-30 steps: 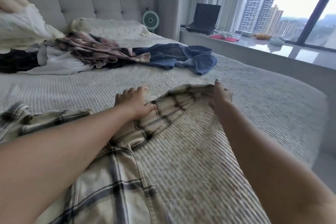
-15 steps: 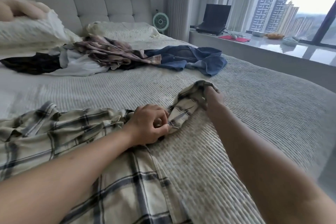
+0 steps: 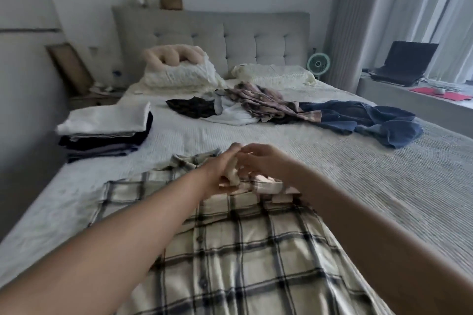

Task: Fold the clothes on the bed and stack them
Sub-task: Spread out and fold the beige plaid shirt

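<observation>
A cream plaid shirt lies buttoned-side up on the bed in front of me. My left hand and my right hand meet over its upper part, near the collar, each pinching a bunched sleeve of the shirt that is drawn in over the chest. A stack of folded clothes, white on top and dark below, sits at the bed's left edge. Unfolded clothes lie further back: a black piece, a white one, a pink plaid shirt and a blue denim shirt.
Pillows and a grey tufted headboard stand at the far end. A small green fan is beside the bed. A laptop and a red mat lie on the window ledge at right.
The view has swung left toward the headboard. My right hand has carried the sleeve from the right in over the shirt's middle, and both hands now meet near the collar.
</observation>
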